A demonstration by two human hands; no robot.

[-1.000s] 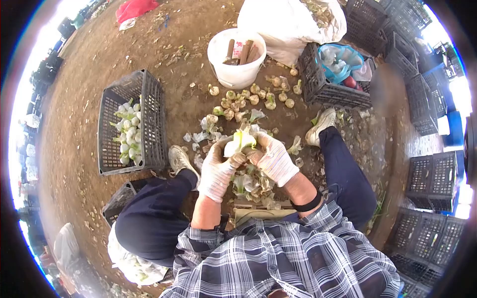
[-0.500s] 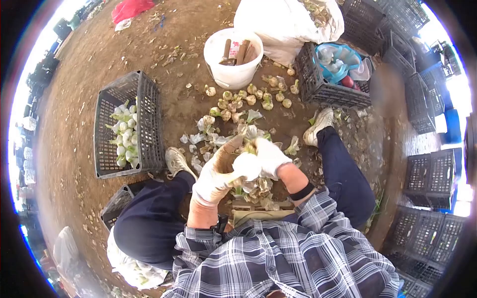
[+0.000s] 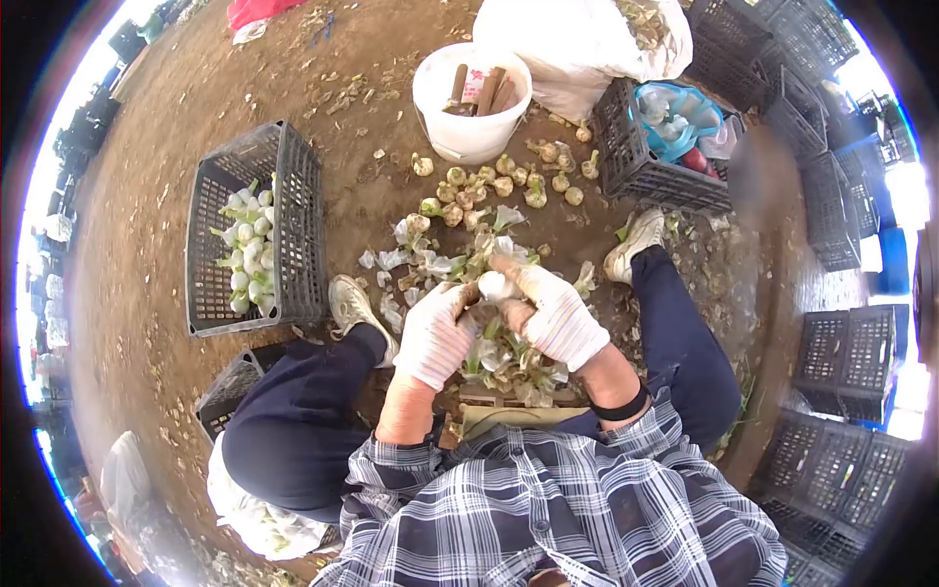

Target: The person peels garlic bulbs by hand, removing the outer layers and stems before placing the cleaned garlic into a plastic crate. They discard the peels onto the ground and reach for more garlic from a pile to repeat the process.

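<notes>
A pale, smooth garlic bulb (image 3: 497, 286) is held between my two gloved hands, above a heap of peeled skins (image 3: 514, 367). My right hand (image 3: 559, 318) has its thumb and fingers closed round the bulb's right side. From the left, my left hand (image 3: 437, 333) is curled with its fingertips against the bulb. Both white gloves are stained brown at the fingers. Just beyond the hands, several unpeeled garlic bulbs (image 3: 476, 191) lie on the dirt floor. At the left, a black crate (image 3: 298, 225) contains several clean white bulbs (image 3: 251, 249) with short green stems.
A white bucket (image 3: 469, 142) with brown sticks stands ahead, beside a large white sack (image 3: 558, 49). Right of it, a black crate (image 3: 650, 181) holds a blue plastic bag (image 3: 675, 122). Stacked crates (image 3: 841, 362) line the right side. My shoes (image 3: 360, 311) flank the work area.
My hands have turned the bulb and spread a little. The right hand now shows its back and grips the bulb from the right. The view has shifted slightly.
</notes>
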